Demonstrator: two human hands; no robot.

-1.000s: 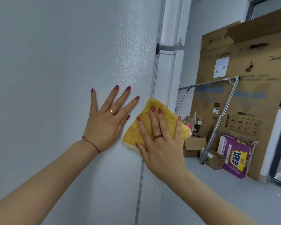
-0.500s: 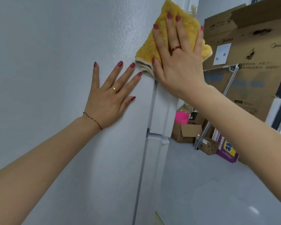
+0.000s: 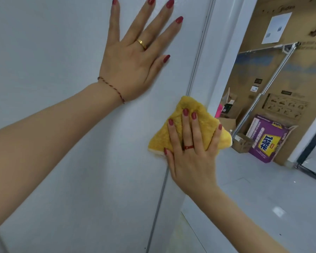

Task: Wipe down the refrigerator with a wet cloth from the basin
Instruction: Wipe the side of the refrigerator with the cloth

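The white refrigerator (image 3: 66, 161) fills the left of the view, its side panel facing me and its front edge running down the middle. My left hand (image 3: 135, 57) rests flat on the side panel, fingers spread and straight. A folded yellow cloth (image 3: 173, 128) lies against the panel's front edge. My right hand (image 3: 192, 152) presses it flat there with straight fingers. The basin is not in view.
Beyond the fridge a large cardboard sheet (image 3: 290, 73) leans on the wall with a metal rack frame (image 3: 259, 94) in front. A purple box (image 3: 268, 141) and small cardboard boxes (image 3: 243, 143) stand on the grey floor (image 3: 263, 194).
My right hand has slid the cloth down the refrigerator's front edge from high up to a lower spot. My left hand stays flat on the panel.
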